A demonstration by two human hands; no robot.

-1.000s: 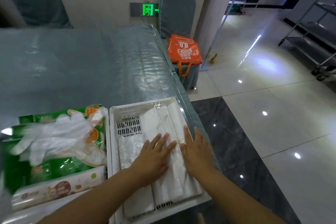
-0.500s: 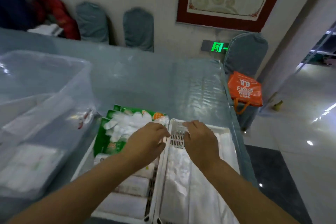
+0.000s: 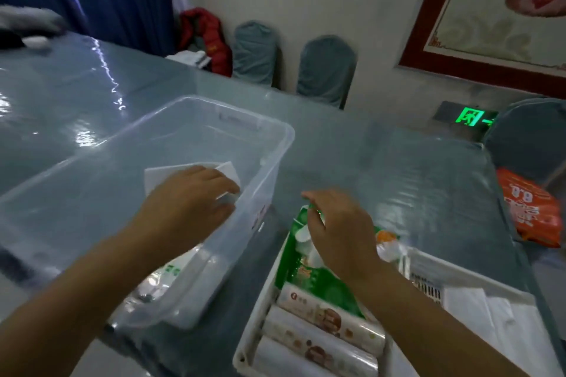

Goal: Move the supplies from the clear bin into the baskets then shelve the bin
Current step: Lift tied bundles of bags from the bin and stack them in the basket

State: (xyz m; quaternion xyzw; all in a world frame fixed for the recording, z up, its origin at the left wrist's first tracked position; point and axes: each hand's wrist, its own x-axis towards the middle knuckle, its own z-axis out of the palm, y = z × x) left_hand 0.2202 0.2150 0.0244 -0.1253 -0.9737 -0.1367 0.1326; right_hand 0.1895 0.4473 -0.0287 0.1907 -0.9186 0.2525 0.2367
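The clear bin [image 3: 270, 130] stands on the table at the left. My left hand [image 3: 190, 202] is inside it, fingers curled over a flat white pack [image 3: 157, 176] near the bin's right wall. More packs with green print [image 3: 171, 269] lie lower in the bin. To the right sits a white basket [image 3: 255, 321] holding green packs [image 3: 306, 278], clear gloves and rolls [image 3: 324, 318]. My right hand [image 3: 340, 232] hovers over its far end, fingers loose, holding nothing. A second white basket [image 3: 465, 280] at the far right holds white bags [image 3: 496, 318].
An orange bag [image 3: 530, 211] rests on a covered chair past the table's right edge. Two covered chairs [image 3: 327, 70] and a red jacket [image 3: 205, 37] stand by the far wall. The shiny table top [image 3: 382, 162] stretches beyond the bin and baskets.
The view swung left from the right basket to the clear bin. My left hand moved into the bin onto the white pack; my right hand moved over the left basket.
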